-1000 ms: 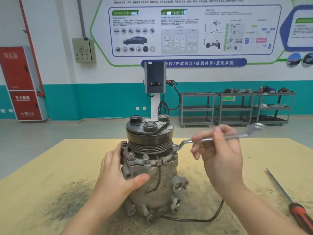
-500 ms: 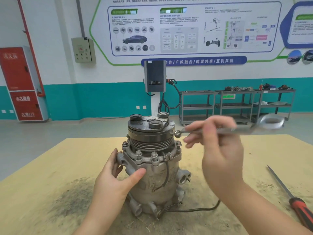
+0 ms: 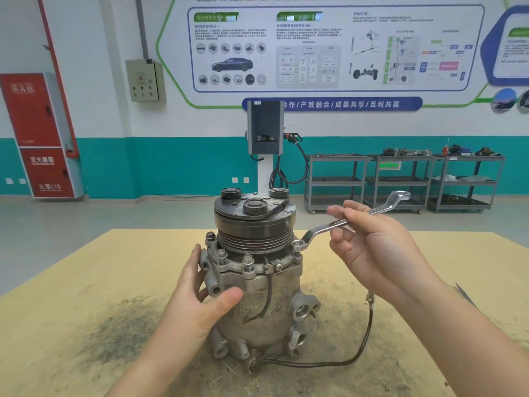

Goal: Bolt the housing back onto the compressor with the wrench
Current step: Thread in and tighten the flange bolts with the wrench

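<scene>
The grey metal compressor (image 3: 266, 308) stands upright on the yellow table (image 3: 86, 282), its black pulley (image 3: 253, 222) on top. The housing flange (image 3: 229, 266) below the pulley carries several bolts. My left hand (image 3: 200, 299) holds the compressor's left side, thumb across the front. My right hand (image 3: 372, 242) pinches the shank of a silver ring wrench (image 3: 329, 226). The wrench's lower ring sits on the bolt (image 3: 297, 245) at the flange's right side. Its other ring points up and to the right.
A black cable (image 3: 363, 339) runs from the compressor's base across the table to the right. A dark stain (image 3: 114, 333) marks the table at the left. Behind the table are a charging post (image 3: 264, 133) and grey shelf carts (image 3: 400, 179).
The wrench went up off the flange, then came back down. Its lower ring now sits on the right-side bolt. My left hand stays on the compressor.
</scene>
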